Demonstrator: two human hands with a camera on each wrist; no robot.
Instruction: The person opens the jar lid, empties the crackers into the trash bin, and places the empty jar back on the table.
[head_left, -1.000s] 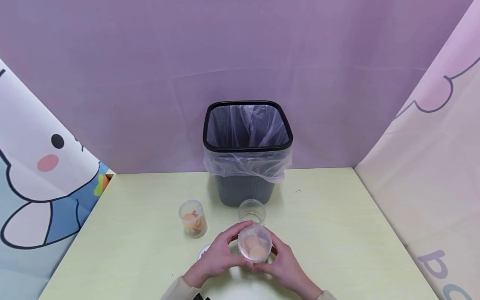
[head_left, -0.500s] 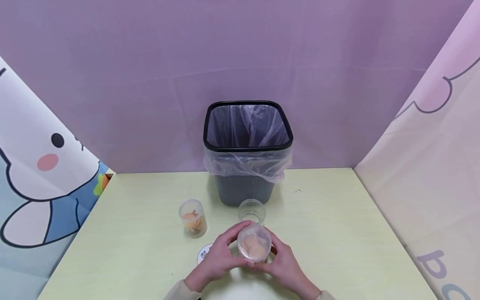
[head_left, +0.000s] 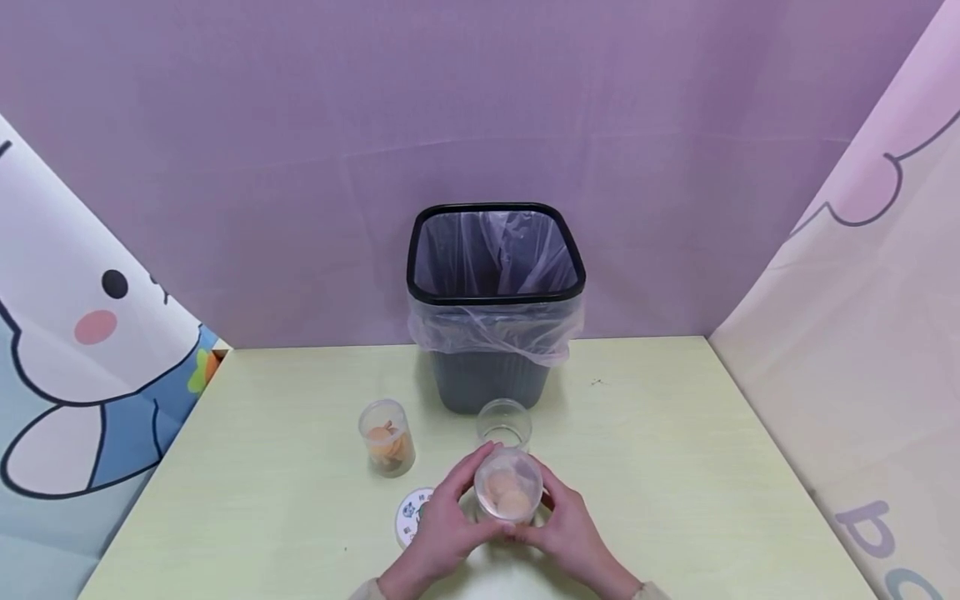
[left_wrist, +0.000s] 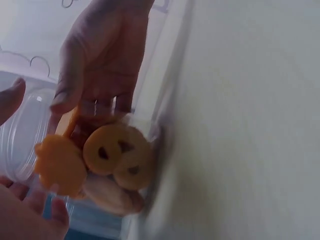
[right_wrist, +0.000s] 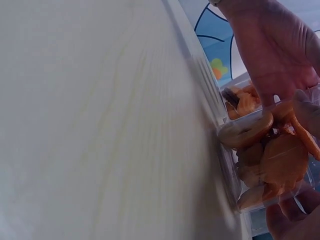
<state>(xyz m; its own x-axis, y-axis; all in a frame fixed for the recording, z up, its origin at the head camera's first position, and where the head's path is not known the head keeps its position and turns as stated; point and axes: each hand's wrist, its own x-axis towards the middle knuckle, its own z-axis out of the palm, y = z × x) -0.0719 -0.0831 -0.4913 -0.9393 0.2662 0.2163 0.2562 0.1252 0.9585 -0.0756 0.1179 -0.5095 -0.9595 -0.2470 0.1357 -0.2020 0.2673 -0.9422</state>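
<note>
A clear plastic jar (head_left: 508, 486) with orange cookie-like pieces (left_wrist: 102, 157) inside sits between my two hands near the table's front. My left hand (head_left: 453, 529) grips its left side and my right hand (head_left: 564, 527) its right, thumbs almost meeting at the near side. Some pieces are round with dark face marks. Whether the jar has a cover on is unclear. Beyond it stands another clear jar (head_left: 504, 417) with no contents visible. A round white printed disc, like a lid (head_left: 409, 515), lies left of my left hand, partly hidden by it.
A third clear jar (head_left: 386, 437) with orange pieces stands farther left on the pale table (head_left: 660, 467). At the back, against the purple cloth, is a grey waste bin (head_left: 491, 375) with a black rim and a translucent liner.
My left hand and forearm have shifted slightly right, uncovering more of the printed disc. The jar and my right hand have barely moved.
</note>
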